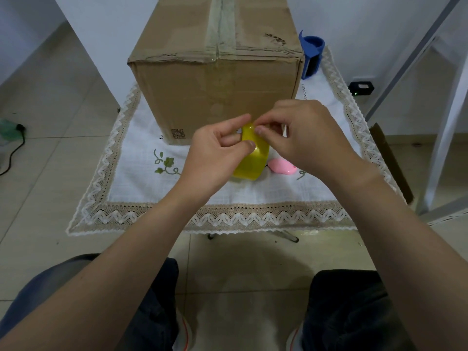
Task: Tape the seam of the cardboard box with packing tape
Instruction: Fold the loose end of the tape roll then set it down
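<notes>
A tall brown cardboard box (pixel 217 79) stands on a small table covered by a white lace-edged cloth (pixel 141 158). Old clear tape runs along its top seam (pixel 221 24) and a little way down the front. In front of the box, above the cloth, my left hand (pixel 215 153) grips a yellowish roll of packing tape (pixel 253 158), thumb pressed on its outer face. My right hand (pixel 306 138) pinches at the roll's top edge with thumb and fingertips. Whether a tape end is lifted is hidden by the fingers.
A pink object (pixel 282 167) lies on the cloth just right of the roll. A blue tape dispenser (pixel 312 55) stands behind the box's right corner. A flat cardboard piece (pixel 390 160) leans off the table's right side. A cable (pixel 12 150) lies on the tiled floor at left.
</notes>
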`<action>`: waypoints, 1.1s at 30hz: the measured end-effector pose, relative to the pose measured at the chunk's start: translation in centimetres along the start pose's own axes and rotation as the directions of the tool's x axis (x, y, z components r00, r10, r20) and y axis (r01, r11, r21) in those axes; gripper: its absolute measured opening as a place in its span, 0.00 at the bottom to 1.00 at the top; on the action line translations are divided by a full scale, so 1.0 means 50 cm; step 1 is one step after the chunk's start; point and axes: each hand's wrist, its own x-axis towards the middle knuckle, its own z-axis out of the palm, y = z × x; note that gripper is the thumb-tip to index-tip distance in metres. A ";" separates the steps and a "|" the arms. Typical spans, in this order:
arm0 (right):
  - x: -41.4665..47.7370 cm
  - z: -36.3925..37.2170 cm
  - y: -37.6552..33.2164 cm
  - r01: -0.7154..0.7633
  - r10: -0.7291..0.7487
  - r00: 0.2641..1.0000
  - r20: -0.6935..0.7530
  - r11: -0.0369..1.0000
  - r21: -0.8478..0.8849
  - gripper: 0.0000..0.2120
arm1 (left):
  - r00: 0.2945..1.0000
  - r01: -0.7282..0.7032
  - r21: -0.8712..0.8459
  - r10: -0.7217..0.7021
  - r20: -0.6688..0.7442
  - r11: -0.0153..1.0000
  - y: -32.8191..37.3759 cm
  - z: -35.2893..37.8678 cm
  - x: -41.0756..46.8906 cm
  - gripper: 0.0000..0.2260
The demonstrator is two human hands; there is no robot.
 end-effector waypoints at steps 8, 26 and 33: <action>-0.006 0.002 0.007 0.030 -0.031 0.999 0.031 0.999 0.013 0.10 | 1.000 -0.007 0.023 0.007 -0.006 1.000 0.000 0.000 0.000 0.21; 0.001 0.004 0.000 -0.537 0.526 0.830 0.184 0.667 0.516 0.08 | 0.998 -0.041 -0.017 0.042 0.056 0.999 0.000 0.002 -0.003 0.31; -0.009 -0.002 0.006 -0.657 0.546 0.745 0.382 0.504 0.561 0.18 | 0.998 -0.045 -0.111 0.050 0.041 0.993 -0.005 -0.001 -0.002 0.21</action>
